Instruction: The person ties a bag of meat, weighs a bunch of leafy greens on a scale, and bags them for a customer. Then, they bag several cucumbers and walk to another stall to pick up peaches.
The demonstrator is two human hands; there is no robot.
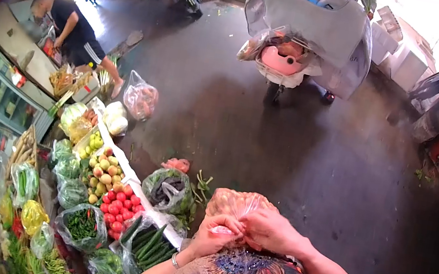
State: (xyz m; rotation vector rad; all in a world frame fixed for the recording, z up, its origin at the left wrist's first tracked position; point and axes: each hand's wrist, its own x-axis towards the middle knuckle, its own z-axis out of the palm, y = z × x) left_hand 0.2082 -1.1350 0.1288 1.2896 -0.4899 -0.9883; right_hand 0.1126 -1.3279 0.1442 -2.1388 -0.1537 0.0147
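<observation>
A clear plastic bag (235, 200), filled with tan-pink lumps I cannot identify, is right in front of my body. My left hand (216, 236) grips the bag's gathered top, and a bunched bit of whitish plastic shows at its fingers. Right beside it, my right hand (273, 231) is closed on the same plastic, fingertips pinched close to the left hand. Just left of the bag are cucumbers (150, 246) in an open plastic bag and a bag of dark leafy greens (169, 189) on the floor.
Tomatoes (120, 208), peaches (107, 167) and bagged green chillies (81, 225) fill the stall at left, edged by a white foam rim (134, 181). A scooter (283, 60) with a grey cover stands ahead. Another person (72, 28) bends at the far left.
</observation>
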